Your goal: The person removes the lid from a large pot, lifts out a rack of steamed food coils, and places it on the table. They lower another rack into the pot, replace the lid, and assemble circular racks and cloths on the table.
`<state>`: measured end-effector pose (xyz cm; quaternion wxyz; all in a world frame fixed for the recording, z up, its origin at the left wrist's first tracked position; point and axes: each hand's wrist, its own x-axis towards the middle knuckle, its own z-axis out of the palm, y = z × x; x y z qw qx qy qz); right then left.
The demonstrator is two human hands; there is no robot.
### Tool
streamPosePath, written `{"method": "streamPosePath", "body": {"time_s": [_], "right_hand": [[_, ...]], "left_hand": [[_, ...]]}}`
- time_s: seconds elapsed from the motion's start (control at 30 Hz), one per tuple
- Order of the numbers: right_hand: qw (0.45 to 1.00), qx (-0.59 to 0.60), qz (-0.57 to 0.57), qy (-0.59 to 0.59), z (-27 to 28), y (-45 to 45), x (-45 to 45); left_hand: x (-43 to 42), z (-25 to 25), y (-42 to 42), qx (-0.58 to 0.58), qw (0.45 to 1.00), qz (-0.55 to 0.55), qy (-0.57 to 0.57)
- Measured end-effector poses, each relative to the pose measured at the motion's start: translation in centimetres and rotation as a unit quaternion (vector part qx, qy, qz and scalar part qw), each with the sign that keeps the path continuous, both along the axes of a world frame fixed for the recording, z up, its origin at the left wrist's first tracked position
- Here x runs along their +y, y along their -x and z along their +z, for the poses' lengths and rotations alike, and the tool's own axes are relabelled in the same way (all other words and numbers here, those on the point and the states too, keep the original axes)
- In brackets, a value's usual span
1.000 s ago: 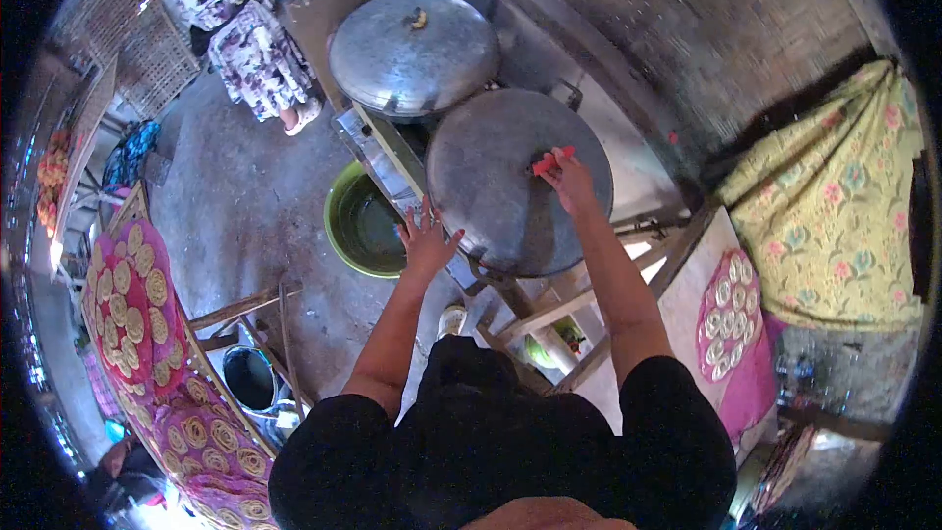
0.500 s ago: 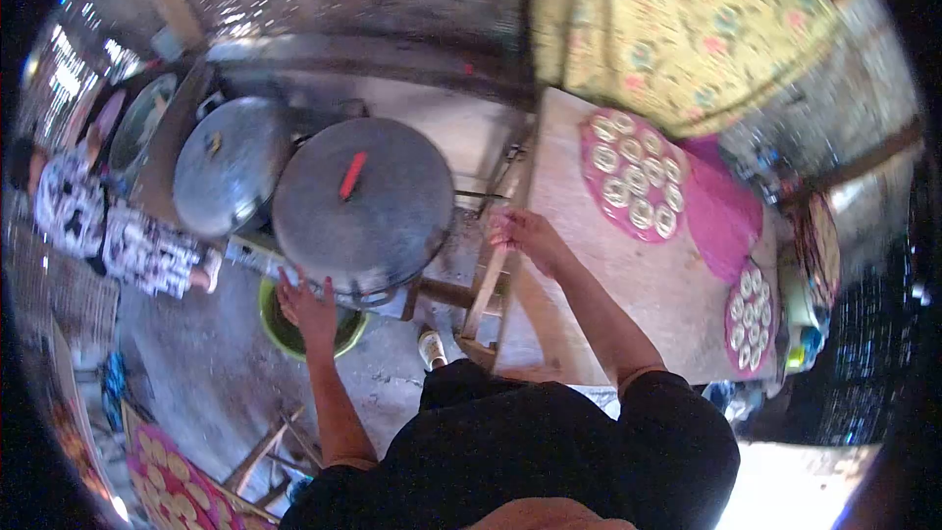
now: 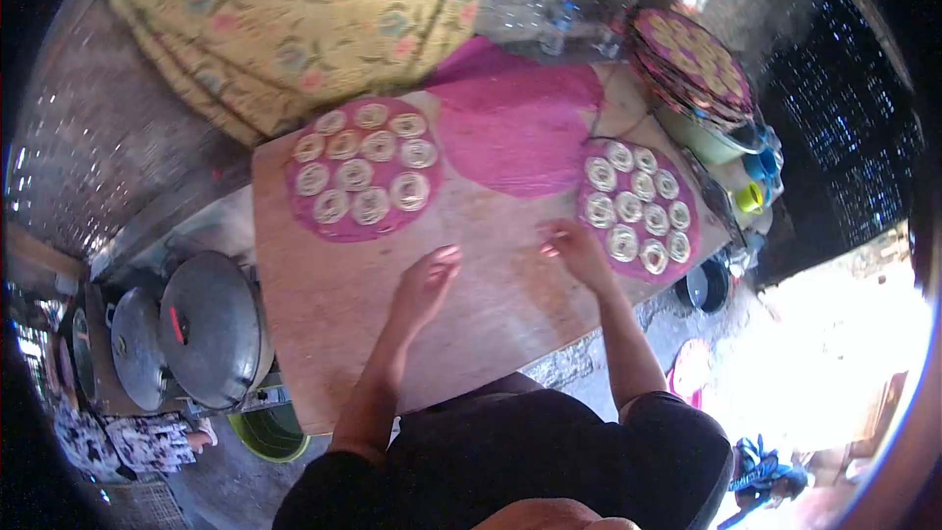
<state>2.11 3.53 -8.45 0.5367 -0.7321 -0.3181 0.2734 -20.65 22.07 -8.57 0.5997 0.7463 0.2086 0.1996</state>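
Over the wooden table my left hand (image 3: 427,280) hangs with loosely curved fingers and nothing in it. It is nearest to a round pink mat (image 3: 343,229) that carries several pale, coiled nests, like noodle or dough rings (image 3: 371,205). My right hand (image 3: 574,250) is empty too, its fingers slightly apart. Close to that hand lies a second pink mat (image 3: 593,263) with more pale coils (image 3: 622,242), at the right of the table. Between and behind the two mats a bare pink sheet (image 3: 515,137) is spread.
The wooden table (image 3: 432,373) spans the middle. On the left stand two large lidded pots (image 3: 211,334) above a green basin (image 3: 270,437). At the back right a stack of round mats (image 3: 692,64) rests on a bucket (image 3: 702,137). One person (image 3: 123,437) is at lower left, another (image 3: 765,471) at lower right.
My view has turned right, from the lidded pots to the table. My left hand has left the big pot's side, and both hands are now over the table.
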Motion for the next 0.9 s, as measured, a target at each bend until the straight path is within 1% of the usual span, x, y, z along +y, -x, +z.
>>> {"method": "streamPosePath", "body": {"time_s": [0.03,0.07,0.1,0.13,0.17,0.2,0.23,0.27,0.3,0.33,0.4,0.43,0.47,0.5,0.53,0.57,0.6,0.63,0.7,0.73,0.8,0.87,0.9], "right_hand": [[0.992,-0.093,-0.059,-0.061,-4.2,-4.8,-3.6],[0.963,-0.208,-0.125,0.112,1.4,-5.8,-6.8],[0.953,-0.190,-0.221,0.081,-1.7,-9.9,-10.5],[0.934,-0.222,-0.264,0.098,2.0,-10.5,-12.9],[0.930,-0.160,-0.294,0.151,4.0,-12.0,-15.7],[0.894,-0.274,-0.331,0.127,2.5,-14.2,-18.7],[0.880,-0.273,-0.357,0.154,0.6,-16.7,-21.9],[0.865,-0.271,-0.382,0.180,-1.2,-18.7,-24.5],[0.864,-0.263,-0.380,0.198,-2.1,-19.8,-26.2],[0.865,-0.253,-0.376,0.215,-3.2,-20.9,-27.5],[0.880,-0.247,-0.352,0.203,-6.8,-23.0,-28.8],[0.866,-0.242,-0.359,0.249,-7.8,-23.8,-28.8],[0.852,-0.236,-0.364,0.294,-8.6,-24.7,-28.7],[0.851,-0.231,-0.369,0.292,-8.6,-24.8,-28.4],[0.863,-0.210,-0.371,0.270,-8.5,-24.7,-28.3],[0.874,-0.189,-0.373,0.246,-8.3,-24.8,-28.2],[0.875,-0.184,-0.375,0.245,-10.2,-26.0,-28.7],[0.887,-0.196,-0.329,0.257,-14.0,-28.2,-29.7],[0.898,-0.208,-0.283,0.263,-18.0,-31.6,-30.8],[0.907,-0.221,-0.265,0.243,-18.2,-32.6,-30.7],[0.916,-0.231,-0.243,0.221,-18.2,-33.4,-30.1],[0.892,-0.158,-0.358,0.227,-14.3,-32.3,-28.3],[0.895,-0.158,-0.351,0.225,-14.1,-32.4,-28.1]], "left_hand": [[-1.6,-1.6,-4.1,-0.004,0.997,-0.057,0.049],[-3.1,-2.3,-8.1,0.028,0.996,-0.082,0.037],[-4.2,-2.4,-11.6,0.058,0.992,-0.107,0.025],[-4.9,-2.1,-14.5,0.059,0.991,-0.117,0.023],[-5.6,-1.8,-17.3,0.084,0.990,-0.116,-0.009],[-6.7,-1.7,-20.1,0.107,0.986,-0.121,-0.041],[-7.3,-2.7,-22.5,0.107,0.983,-0.141,-0.042],[-7.1,-4.6,-24.6,0.101,0.983,-0.122,-0.087],[-6.9,-6.0,-26.3,0.095,0.981,-0.101,-0.132],[-6.7,-6.6,-27.5,0.097,0.979,-0.114,-0.135],[-6.1,-7.3,-29.1,0.136,0.980,-0.114,-0.093],[-6.2,-7.1,-29.6,0.139,0.978,-0.121,-0.097],[-6.4,-6.9,-29.8,0.140,0.985,-0.097,-0.023],[-6.4,-6.8,-30.1,0.142,0.986,-0.071,0.052],[-6.3,-6.8,-30.4,0.145,0.985,-0.074,0.049],[-6.2,-6.8,-30.6,0.161,0.980,-0.078,0.082],[-6.2,-6.8,-30.7,0.176,0.974,-0.082,0.116],[-6.4,-6.5,-30.8,0.179,0.974,-0.083,0.113],[-6.6,-5.2,-31.1,0.230,0.965,-0.109,0.072],[-6.6,-4.7,-31.3,0.229,0.965,-0.108,0.068],[-6.7,-4.2,-31.3,0.251,0.957,-0.108,0.098],[-6.8,-3.9,-31.5,0.270,0.953,-0.102,0.093],[-6.6,-4.1,-31.6,0.288,0.948,-0.099,0.089]]}}
